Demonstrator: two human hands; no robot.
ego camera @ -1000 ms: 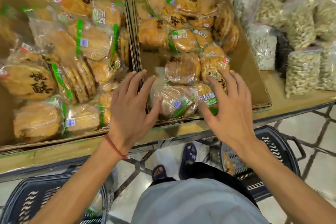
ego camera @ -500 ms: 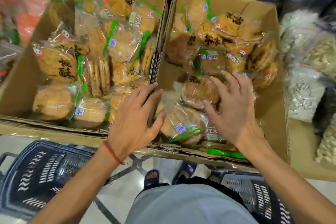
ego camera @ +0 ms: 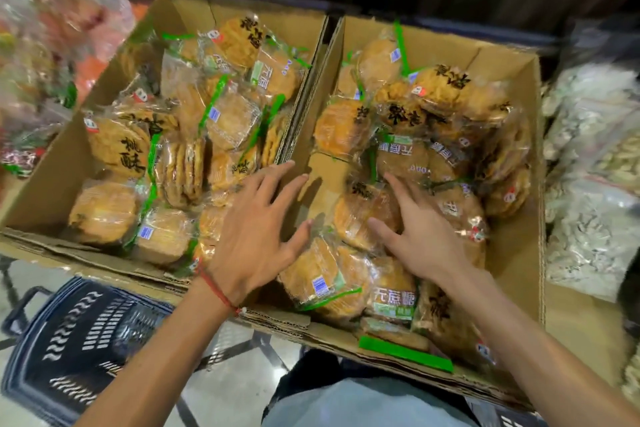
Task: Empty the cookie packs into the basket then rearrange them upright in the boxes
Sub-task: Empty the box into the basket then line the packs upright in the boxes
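The packets (ego camera: 69, 28) at upper left smear into red and orange blur (print unreadable). The dark basket (ego camera: 69, 340) runs off the lower left edge. The right hand (ego camera: 426, 239) hides part of the cookie packs (ego camera: 356, 215) beneath it; pale bags (ego camera: 595, 149) are cut by the right edge.

Both hands are in over the open brown cardboard box (ego camera: 516, 253) on the right. The left hand (ego camera: 256, 232), a red string bracelet (ego camera: 216, 289) at its wrist, spreads its fingers above that box's left wall, thumb beside a clear-wrapped pack of round golden cookies (ego camera: 322, 281) at the box's near edge. The right hand (ego camera: 422, 236) lies with straight fingers across the packs mid-box. Touching the box's left side is a second brown cardboard box (ego camera: 45, 191), packs jumbled inside. Down and left of the first box sits a dark blue plastic basket (ego camera: 79, 333). To its right, clear bags of pale snacks (ego camera: 588, 184).
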